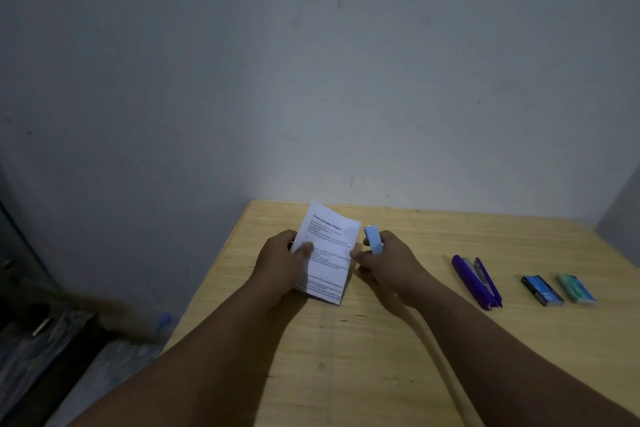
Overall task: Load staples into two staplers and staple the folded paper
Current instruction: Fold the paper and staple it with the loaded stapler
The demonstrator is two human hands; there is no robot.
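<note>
My left hand (282,265) grips the folded printed paper (329,250) by its left edge, thumb on top, lifting it above the wooden table (398,340). A small light-blue stapler (373,239) stands in my right hand (384,262), right against the paper's right edge; my right thumb touches that edge. A purple stapler (476,281) lies on the table to the right, its top hinged slightly apart from the base.
Two staple boxes lie further right: a dark blue one (542,289) and a teal one (576,289). A grey wall rises close behind the table. The table's left edge drops to a dark floor with a bottle cap (165,319) showing.
</note>
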